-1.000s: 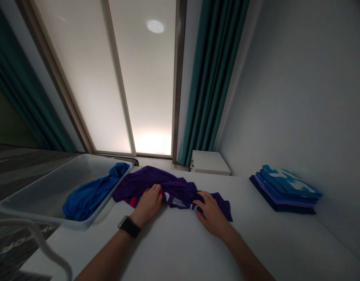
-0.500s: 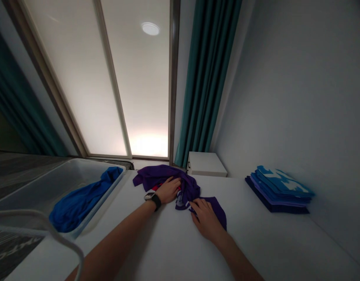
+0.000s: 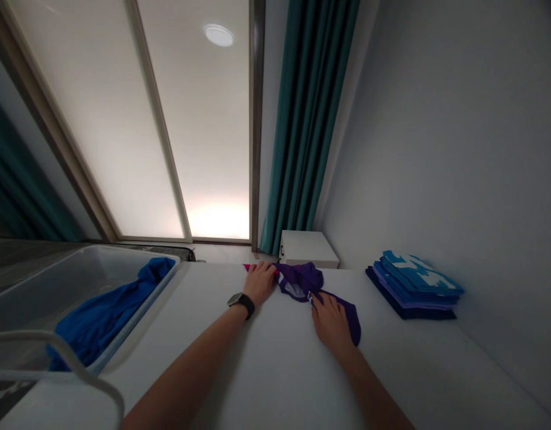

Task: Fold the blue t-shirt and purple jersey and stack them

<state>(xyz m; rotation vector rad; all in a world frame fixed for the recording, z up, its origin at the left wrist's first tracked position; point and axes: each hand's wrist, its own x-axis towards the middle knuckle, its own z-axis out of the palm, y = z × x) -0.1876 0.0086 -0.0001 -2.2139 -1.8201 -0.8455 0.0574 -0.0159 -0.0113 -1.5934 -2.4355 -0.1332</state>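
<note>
A crumpled purple shirt [image 3: 308,276] with a pink-red patch and a pale inner part lies near the far edge of the white table [image 3: 266,370]. My left hand [image 3: 258,283], with a dark watch on its wrist, is closed on the shirt's left part beside the pink-red patch. Its fingertips are partly hidden. My right hand [image 3: 331,322] pinches the shirt's near edge, where small white marks show. A flat purple part of the cloth sticks out to the right from under that hand.
A translucent plastic tub [image 3: 100,254] holding a blue garment [image 3: 109,310] stands at the left. Folded clothes [image 3: 416,283] in blue and purple are stacked at the right by the wall. Beyond the table is a white cabinet [image 3: 308,246]; a pale curved tube [image 3: 78,364] crosses the lower left.
The shirt's spread on the left has drawn in to a smaller bunch and shifted right. Both hands have moved slightly with it, still on the cloth. The view has turned a little.
</note>
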